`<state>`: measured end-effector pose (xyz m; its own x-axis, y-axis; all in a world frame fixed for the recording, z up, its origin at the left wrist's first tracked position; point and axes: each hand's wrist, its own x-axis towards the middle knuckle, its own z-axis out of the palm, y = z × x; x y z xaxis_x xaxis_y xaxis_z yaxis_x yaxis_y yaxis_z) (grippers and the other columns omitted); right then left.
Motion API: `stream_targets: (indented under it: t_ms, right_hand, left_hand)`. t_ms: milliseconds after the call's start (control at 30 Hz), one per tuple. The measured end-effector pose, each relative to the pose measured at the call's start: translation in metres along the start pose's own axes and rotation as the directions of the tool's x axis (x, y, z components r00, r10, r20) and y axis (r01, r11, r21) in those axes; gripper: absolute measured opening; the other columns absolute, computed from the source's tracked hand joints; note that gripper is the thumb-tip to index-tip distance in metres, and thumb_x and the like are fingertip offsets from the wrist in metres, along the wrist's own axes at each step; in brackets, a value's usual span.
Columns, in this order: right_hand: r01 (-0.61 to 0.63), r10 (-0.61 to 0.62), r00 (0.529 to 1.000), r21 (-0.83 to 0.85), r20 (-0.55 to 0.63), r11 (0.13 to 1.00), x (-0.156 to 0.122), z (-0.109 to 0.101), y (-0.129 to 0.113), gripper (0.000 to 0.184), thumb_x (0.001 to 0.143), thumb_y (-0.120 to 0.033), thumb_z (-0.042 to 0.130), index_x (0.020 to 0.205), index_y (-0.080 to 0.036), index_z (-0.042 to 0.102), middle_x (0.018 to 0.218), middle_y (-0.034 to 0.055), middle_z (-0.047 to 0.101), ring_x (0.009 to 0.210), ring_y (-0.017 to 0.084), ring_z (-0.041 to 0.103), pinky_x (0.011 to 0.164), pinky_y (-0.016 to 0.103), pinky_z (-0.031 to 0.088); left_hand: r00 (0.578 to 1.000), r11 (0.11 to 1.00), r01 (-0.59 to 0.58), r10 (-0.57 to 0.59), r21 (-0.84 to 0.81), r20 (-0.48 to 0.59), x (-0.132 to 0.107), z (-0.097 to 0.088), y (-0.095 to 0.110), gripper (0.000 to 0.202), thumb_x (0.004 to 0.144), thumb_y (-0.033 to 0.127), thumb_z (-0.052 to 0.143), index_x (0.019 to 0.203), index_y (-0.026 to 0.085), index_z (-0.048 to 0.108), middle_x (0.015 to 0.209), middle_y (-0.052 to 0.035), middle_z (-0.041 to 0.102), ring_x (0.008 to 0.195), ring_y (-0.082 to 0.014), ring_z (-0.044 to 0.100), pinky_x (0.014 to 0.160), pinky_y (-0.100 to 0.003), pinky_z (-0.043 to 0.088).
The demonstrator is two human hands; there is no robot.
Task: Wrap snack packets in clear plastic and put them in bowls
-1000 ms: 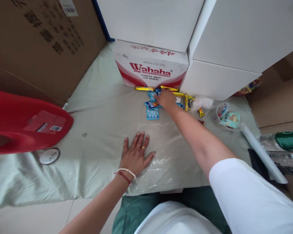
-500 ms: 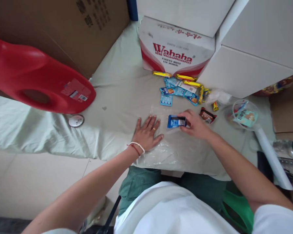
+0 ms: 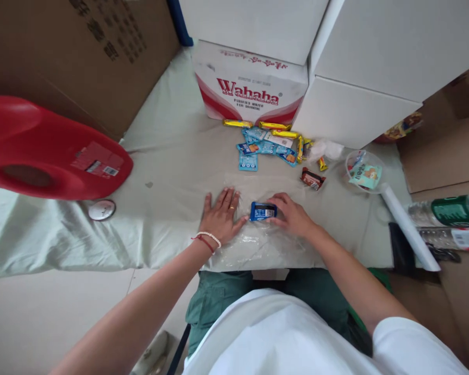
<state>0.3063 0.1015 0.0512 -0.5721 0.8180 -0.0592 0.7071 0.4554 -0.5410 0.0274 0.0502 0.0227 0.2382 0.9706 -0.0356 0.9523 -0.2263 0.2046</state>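
Observation:
My left hand [image 3: 221, 217] lies flat, fingers spread, on a clear plastic bag [image 3: 252, 242] that rests on the pale green cloth. Its thumb points toward a small blue snack packet [image 3: 261, 211]. Thumb and fingers of my right hand [image 3: 292, 214] pinch the right end of that packet, which is low over the clear bag or lying on it. Up and to the right of this hand is a brown-red snack packet [image 3: 312, 178]. Farther back, light blue packets [image 3: 248, 161] overlap in a pile, with several yellow-wrapped snacks [image 3: 275, 126] around them.
A Wahaba-style white and red carton, printed "Wahaha" [image 3: 252, 86], stands behind the snacks, beside white boxes [image 3: 359, 107]. At left are a red jug [image 3: 58, 156] and a round badge [image 3: 101, 210]. A clear round tub [image 3: 363, 172], white roll [image 3: 410, 226] and bottles [image 3: 445, 212] occupy the right.
My right hand has brought the blue packet slightly nearer my left hand and lower toward the bag. My left hand stays flat. The whole view has shifted a little.

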Motion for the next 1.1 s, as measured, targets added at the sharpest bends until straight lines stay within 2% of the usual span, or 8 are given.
stream_targets:
  t_ms: [167, 333, 500, 600, 667, 833, 967, 1100]
  right_hand:
    - [-0.320, 0.251, 0.881, -0.113, -0.401, 0.941, 0.004, -0.050, 0.068, 0.052, 0.100, -0.043, 0.052, 0.147, -0.023, 0.057, 0.147, 0.0191, 0.054, 0.127, 0.034, 0.060, 0.099, 0.049, 0.054]
    - [-0.445, 0.383, 0.876, -0.187, -0.293, 0.876, 0.002, -0.073, 0.120, 0.058, 0.094, -0.046, 0.058, 0.143, -0.016, 0.061, 0.140, 0.0228, 0.061, 0.124, 0.037, 0.061, 0.101, 0.049, 0.051]
    - [-0.543, 0.457, 0.820, -0.218, -0.343, 0.811, -0.014, -0.072, 0.125, 0.054, 0.092, -0.053, 0.056, 0.130, -0.015, 0.068, 0.125, 0.0224, 0.065, 0.110, 0.036, 0.065, 0.092, 0.049, 0.053]
    - [-0.525, 0.429, 0.799, -0.143, -0.421, 0.839, -0.023, -0.068, 0.110, 0.055, 0.093, -0.056, 0.053, 0.125, -0.014, 0.067, 0.115, 0.0215, 0.065, 0.101, 0.033, 0.066, 0.088, 0.048, 0.054]
    - [-0.429, 0.363, 0.840, -0.082, -0.404, 0.900, -0.025, -0.062, 0.087, 0.053, 0.094, -0.056, 0.052, 0.126, -0.015, 0.065, 0.113, 0.0194, 0.065, 0.093, 0.029, 0.066, 0.085, 0.045, 0.055]
    - [-0.107, 0.102, 0.992, -0.079, -0.069, 0.991, -0.017, -0.036, 0.003, 0.043, 0.099, -0.043, 0.054, 0.137, -0.022, 0.058, 0.135, 0.0152, 0.062, 0.111, 0.027, 0.067, 0.090, 0.039, 0.056]
    - [-0.120, 0.164, 0.973, -0.254, 0.160, 0.960, -0.003, -0.024, -0.044, 0.047, 0.101, -0.036, 0.059, 0.145, -0.022, 0.054, 0.150, 0.0148, 0.055, 0.117, 0.029, 0.068, 0.089, 0.038, 0.056]
    - [-0.091, 0.178, 0.958, -0.353, 0.223, 0.931, 0.014, -0.028, -0.061, 0.067, 0.093, -0.043, 0.073, 0.151, -0.020, 0.048, 0.156, 0.0167, 0.051, 0.122, 0.032, 0.066, 0.090, 0.039, 0.055]
  left_hand:
    - [1.000, 1.000, 0.009, -0.009, -0.002, 0.011, 0.000, -0.003, 0.002, 0.081, 0.103, 0.065, 0.030, 0.169, 0.019, 0.025, 0.176, -0.0134, 0.020, 0.164, -0.0327, 0.019, 0.131, -0.066, 0.000]
    - [1.000, 1.000, 0.013, -0.013, -0.018, 0.009, 0.000, -0.005, 0.003, 0.082, 0.103, 0.065, 0.031, 0.168, 0.016, 0.027, 0.176, -0.0133, 0.021, 0.164, -0.0316, 0.020, 0.131, -0.065, -0.002]
    - [1.000, 0.999, 0.003, -0.004, -0.035, -0.026, -0.001, -0.001, 0.002, 0.082, 0.103, 0.065, 0.032, 0.168, 0.016, 0.028, 0.176, -0.0132, 0.021, 0.164, -0.0329, 0.021, 0.131, -0.065, -0.002]
    - [0.999, 0.999, -0.002, 0.001, -0.035, -0.043, -0.001, 0.000, 0.001, 0.082, 0.103, 0.065, 0.032, 0.168, 0.016, 0.028, 0.176, -0.0133, 0.022, 0.163, -0.0332, 0.022, 0.131, -0.065, -0.001]
    - [0.999, 0.999, -0.003, 0.002, -0.037, -0.043, -0.001, 0.000, 0.001, 0.082, 0.103, 0.065, 0.033, 0.168, 0.016, 0.028, 0.176, -0.0135, 0.023, 0.163, -0.0339, 0.022, 0.131, -0.066, 0.000]
    - [0.999, 0.999, 0.004, -0.006, -0.043, -0.039, 0.000, 0.000, 0.002, 0.082, 0.102, 0.064, 0.035, 0.168, 0.016, 0.028, 0.176, -0.0133, 0.024, 0.163, -0.0347, 0.022, 0.131, -0.067, 0.001]
    - [0.999, 0.999, 0.001, -0.003, -0.046, -0.047, -0.001, 0.001, 0.002, 0.081, 0.102, 0.063, 0.034, 0.168, 0.017, 0.029, 0.176, -0.0130, 0.022, 0.163, -0.0345, 0.022, 0.131, -0.066, 0.000]
    - [0.998, 0.998, -0.014, 0.010, -0.055, -0.060, -0.002, 0.002, 0.000, 0.078, 0.103, 0.061, 0.033, 0.167, 0.017, 0.031, 0.176, -0.0129, 0.022, 0.163, -0.0332, 0.022, 0.131, -0.066, -0.001]
